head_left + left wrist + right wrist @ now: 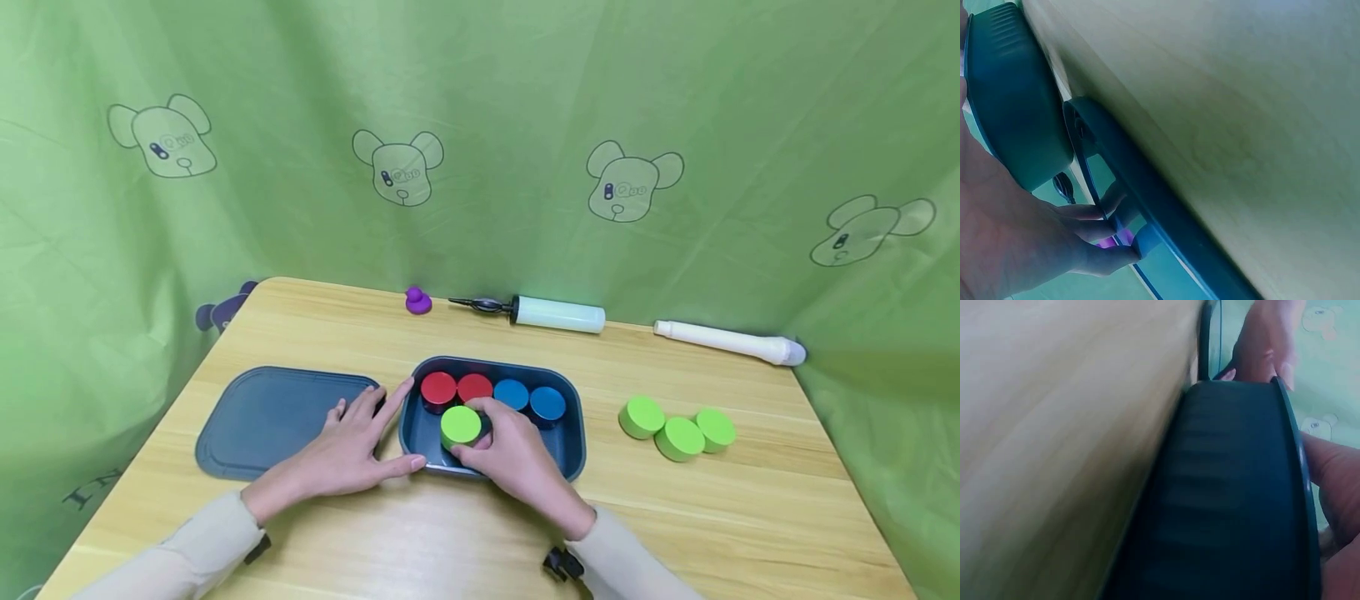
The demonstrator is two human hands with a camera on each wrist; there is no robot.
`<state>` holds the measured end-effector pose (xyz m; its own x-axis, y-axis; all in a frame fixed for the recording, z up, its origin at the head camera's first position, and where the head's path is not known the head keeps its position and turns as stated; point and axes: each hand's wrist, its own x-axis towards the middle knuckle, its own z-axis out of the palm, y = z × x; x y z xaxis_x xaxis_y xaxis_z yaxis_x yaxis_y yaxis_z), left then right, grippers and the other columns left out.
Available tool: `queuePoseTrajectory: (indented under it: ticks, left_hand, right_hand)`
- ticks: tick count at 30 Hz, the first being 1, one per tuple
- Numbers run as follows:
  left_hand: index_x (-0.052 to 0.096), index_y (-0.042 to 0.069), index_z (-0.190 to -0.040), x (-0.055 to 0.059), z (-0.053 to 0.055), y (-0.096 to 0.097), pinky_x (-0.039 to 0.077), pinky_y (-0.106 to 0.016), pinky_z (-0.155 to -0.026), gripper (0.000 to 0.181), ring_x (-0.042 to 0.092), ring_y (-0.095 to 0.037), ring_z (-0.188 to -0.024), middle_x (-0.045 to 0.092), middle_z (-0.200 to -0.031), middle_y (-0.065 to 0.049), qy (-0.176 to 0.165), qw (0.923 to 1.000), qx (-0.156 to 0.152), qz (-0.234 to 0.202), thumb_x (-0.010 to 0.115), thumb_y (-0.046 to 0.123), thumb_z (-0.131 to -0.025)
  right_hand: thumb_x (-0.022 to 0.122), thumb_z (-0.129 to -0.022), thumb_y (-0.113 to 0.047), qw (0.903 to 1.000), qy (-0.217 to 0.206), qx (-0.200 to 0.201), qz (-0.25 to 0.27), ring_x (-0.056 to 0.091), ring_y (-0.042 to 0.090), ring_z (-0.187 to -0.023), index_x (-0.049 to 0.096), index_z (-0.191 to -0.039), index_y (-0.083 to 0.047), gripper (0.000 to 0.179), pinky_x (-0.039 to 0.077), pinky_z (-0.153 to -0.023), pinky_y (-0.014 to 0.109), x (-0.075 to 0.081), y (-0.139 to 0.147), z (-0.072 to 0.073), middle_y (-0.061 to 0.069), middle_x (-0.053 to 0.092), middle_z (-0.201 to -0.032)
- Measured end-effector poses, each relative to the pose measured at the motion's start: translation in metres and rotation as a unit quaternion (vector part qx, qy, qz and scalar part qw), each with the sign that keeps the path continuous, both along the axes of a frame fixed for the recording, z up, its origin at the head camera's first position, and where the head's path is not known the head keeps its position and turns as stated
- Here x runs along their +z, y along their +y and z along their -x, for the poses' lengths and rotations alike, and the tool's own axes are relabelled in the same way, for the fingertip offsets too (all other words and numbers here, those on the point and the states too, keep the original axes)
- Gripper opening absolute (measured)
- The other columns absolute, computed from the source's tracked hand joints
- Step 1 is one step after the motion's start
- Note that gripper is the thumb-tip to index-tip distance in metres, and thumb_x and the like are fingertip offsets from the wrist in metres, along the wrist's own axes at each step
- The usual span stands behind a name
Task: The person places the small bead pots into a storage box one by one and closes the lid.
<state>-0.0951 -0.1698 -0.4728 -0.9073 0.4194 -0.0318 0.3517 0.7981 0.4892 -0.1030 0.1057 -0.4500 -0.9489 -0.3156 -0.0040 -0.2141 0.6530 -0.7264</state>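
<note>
A dark blue rectangular box (572, 421) stands in the middle of the table, with two red-topped round pieces (438, 388) and two blue-topped ones (547, 403) along its far side. My right hand (521, 454) pinches a green cylinder (460, 426) between thumb and fingers, over the near left part of the box. Spread fingers of my left hand (352, 446) reach between the box's left end and a flat dark lid (277, 421). In the left wrist view, some of those fingertips rest on the lid (1138, 194). The box wall (1229, 481) hides the cylinder from the right wrist view.
Three more green cylinders (680, 439) stand to the right of the box. Along the back edge of the table (480, 542) lie a purple rubber duck (417, 301), a hand pump (560, 314) and a white stick-shaped object (723, 341). A green curtain (510, 108) hangs behind.
</note>
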Motion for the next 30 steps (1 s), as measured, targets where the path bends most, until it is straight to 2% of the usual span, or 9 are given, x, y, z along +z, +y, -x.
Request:
queuePoseTrajectory:
  ticks: [7, 18, 20, 23, 27, 30]
  left_hand:
    - [0.011, 0.033, -0.178, 0.0, 0.0, 0.001, 0.014, -0.084, -0.118, 0.107, 0.028, -0.05, -0.158, 0.033, -0.17, -0.03, -0.002, 1.0, -0.002, -0.006, 0.061, 0.08, -0.096]
    - [0.01, 0.034, -0.178, -0.001, 0.0, 0.001, 0.013, -0.083, -0.118, 0.106, 0.027, -0.049, -0.159, 0.031, -0.171, -0.03, -0.003, 1.0, -0.001, -0.006, 0.06, 0.081, -0.097]
    - [0.01, 0.034, -0.178, -0.001, 0.0, 0.001, 0.013, -0.083, -0.119, 0.106, 0.026, -0.049, -0.159, 0.031, -0.171, -0.03, -0.003, 1.0, -0.002, -0.006, 0.06, 0.08, -0.097]
    - [0.009, 0.033, -0.178, -0.001, 0.0, 0.001, 0.012, -0.082, -0.119, 0.106, 0.025, -0.049, -0.16, 0.03, -0.171, -0.031, -0.003, 1.0, -0.002, -0.006, 0.061, 0.079, -0.097]
    - [0.009, 0.033, -0.178, -0.001, -0.001, 0.0, 0.012, -0.082, -0.119, 0.106, 0.024, -0.05, -0.16, 0.029, -0.172, -0.031, -0.005, 1.0, 0.0, -0.004, 0.06, 0.079, -0.097]
    - [0.008, 0.034, -0.178, -0.001, -0.001, 0.0, 0.011, -0.082, -0.12, 0.106, 0.024, -0.05, -0.16, 0.028, -0.172, -0.031, -0.008, 1.0, 0.001, -0.004, 0.06, 0.079, -0.097]
  right_hand:
    - [0.096, -0.086, -0.021, 0.9995, 0.007, 0.005, -0.03, 0.065, 0.012, -0.081, 0.072, -0.132, -0.002, 0.056, 0.059, -0.076, 0.034, -0.002, -0.013, 0.003, 0.005, 0.073, -0.111]
    - [0.095, -0.087, -0.016, 0.9986, -0.009, 0.019, -0.049, 0.067, 0.023, -0.102, 0.069, -0.138, -0.001, 0.059, 0.062, -0.09, 0.044, -0.002, -0.022, 0.008, 0.011, 0.072, -0.128]
    - [0.094, -0.087, -0.015, 0.9983, -0.007, 0.021, -0.053, 0.067, 0.022, -0.101, 0.069, -0.139, 0.0, 0.059, 0.062, -0.09, 0.044, -0.002, -0.023, 0.009, 0.012, 0.072, -0.129]
    - [0.093, -0.088, -0.013, 0.9985, -0.009, 0.027, -0.047, 0.068, 0.017, -0.091, 0.068, -0.139, 0.001, 0.059, 0.063, -0.086, 0.039, -0.002, -0.023, 0.009, 0.013, 0.073, -0.125]
    - [0.09, -0.09, -0.008, 0.9987, -0.03, 0.036, -0.017, 0.07, 0.01, -0.08, 0.066, -0.139, 0.003, 0.056, 0.062, -0.077, 0.03, -0.002, -0.023, 0.009, 0.013, 0.073, -0.121]
    - [0.086, -0.092, -0.005, 0.9981, -0.048, 0.037, 0.005, 0.072, 0.01, -0.083, 0.066, -0.14, 0.003, 0.053, 0.062, -0.076, 0.027, -0.002, -0.022, 0.009, 0.015, 0.072, -0.127]
